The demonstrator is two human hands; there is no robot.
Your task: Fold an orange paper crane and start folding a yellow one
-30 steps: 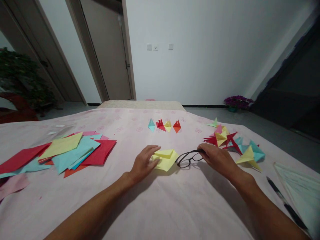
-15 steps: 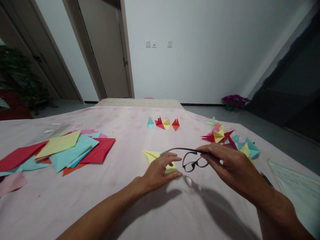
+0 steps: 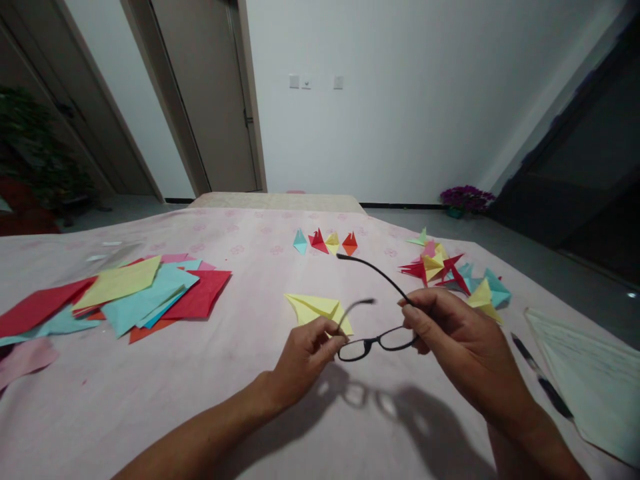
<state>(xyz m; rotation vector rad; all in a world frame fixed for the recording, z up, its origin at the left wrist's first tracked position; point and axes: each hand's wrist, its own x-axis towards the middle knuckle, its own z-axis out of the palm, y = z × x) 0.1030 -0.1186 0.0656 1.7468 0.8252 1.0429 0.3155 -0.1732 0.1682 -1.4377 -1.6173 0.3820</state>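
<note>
Black-framed eyeglasses (image 3: 369, 346) hang above the table between my two hands, their temple arms unfolded and pointing away from me. My left hand (image 3: 311, 350) pinches the frame at its left hinge. Around the right hinge and temple, the fingers of my right hand (image 3: 453, 347) are closed. Just beyond my left hand lies a folded yellow paper (image 3: 315, 308) on the tablecloth, its near edge partly hidden by the hand and the glasses. A shadow of the hands and glasses falls on the cloth below.
Coloured paper sheets (image 3: 150, 300) lie piled at the left. Several small origami cranes (image 3: 317, 241) stand in a row at the back. More folded paper pieces (image 3: 435, 263) are heaped at the right, near a pen (image 3: 543, 379) and a written-on notebook (image 3: 590, 380).
My left hand has moved from open beside the glasses to gripping their left hinge. The glasses have turned, lenses now nearer me. My right hand has shifted its hold and uncovered the pen.
</note>
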